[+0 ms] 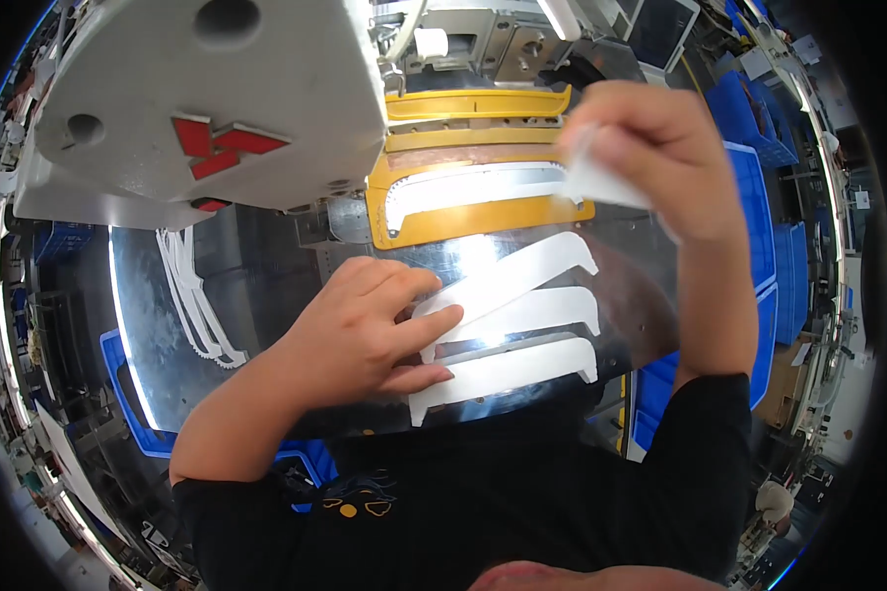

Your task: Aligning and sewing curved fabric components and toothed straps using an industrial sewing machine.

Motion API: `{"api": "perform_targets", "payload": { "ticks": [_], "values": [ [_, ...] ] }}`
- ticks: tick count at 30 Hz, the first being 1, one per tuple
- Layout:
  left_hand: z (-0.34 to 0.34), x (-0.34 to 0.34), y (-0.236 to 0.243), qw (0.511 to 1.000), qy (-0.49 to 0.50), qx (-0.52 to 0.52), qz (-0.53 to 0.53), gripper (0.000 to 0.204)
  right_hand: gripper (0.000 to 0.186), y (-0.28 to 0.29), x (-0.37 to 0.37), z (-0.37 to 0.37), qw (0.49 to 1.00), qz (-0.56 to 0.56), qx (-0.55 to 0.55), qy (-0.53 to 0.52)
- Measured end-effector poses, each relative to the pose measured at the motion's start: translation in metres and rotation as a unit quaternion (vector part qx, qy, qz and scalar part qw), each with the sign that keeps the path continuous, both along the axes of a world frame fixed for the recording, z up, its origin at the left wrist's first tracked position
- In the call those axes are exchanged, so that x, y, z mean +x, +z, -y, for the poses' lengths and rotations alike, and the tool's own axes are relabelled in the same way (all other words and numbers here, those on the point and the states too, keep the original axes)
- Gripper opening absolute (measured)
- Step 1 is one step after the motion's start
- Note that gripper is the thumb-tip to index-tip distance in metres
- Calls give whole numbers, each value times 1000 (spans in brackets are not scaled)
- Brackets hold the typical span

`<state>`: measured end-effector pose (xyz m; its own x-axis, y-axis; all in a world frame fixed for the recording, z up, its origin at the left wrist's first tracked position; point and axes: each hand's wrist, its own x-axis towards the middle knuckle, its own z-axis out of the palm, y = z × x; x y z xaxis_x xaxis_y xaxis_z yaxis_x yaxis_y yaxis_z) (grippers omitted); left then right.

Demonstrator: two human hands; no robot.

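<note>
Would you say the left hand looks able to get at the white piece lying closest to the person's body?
Most likely yes: the left hand is right by the left end of that white piece, and nothing seems to cover the rest.

The shirt [532, 492] is black. Its motif [362, 504] comprises a solid orange dot [348, 511], orange outlined shapes [376, 508] beside the dot, and blue-grey wavy lines above it. The left sleeve [219, 517], left of the dot, and the right sleeve [716, 414], well right of it, are short. Left hand [365, 330] and right hand [665, 148] are bare.
</note>
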<state>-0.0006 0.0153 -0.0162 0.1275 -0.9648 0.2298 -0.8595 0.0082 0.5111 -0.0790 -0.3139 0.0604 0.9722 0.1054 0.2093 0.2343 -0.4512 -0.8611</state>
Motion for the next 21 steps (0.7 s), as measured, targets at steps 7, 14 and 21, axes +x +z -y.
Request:
{"api": "perform_targets", "payload": {
  "ticks": [7,14,21],
  "values": [
    [-8,1,-1,994,43,-23,101,63,30,-55,63,-55,969,-141,-203,16],
    [-8,6,0,979,162,-4,125,70,28,-59,64,-52,951,-185,-245,-27],
    [-8,8,-6,969,194,43,148,77,29,-58,64,-54,954,-173,-244,-33]
  ]
}}
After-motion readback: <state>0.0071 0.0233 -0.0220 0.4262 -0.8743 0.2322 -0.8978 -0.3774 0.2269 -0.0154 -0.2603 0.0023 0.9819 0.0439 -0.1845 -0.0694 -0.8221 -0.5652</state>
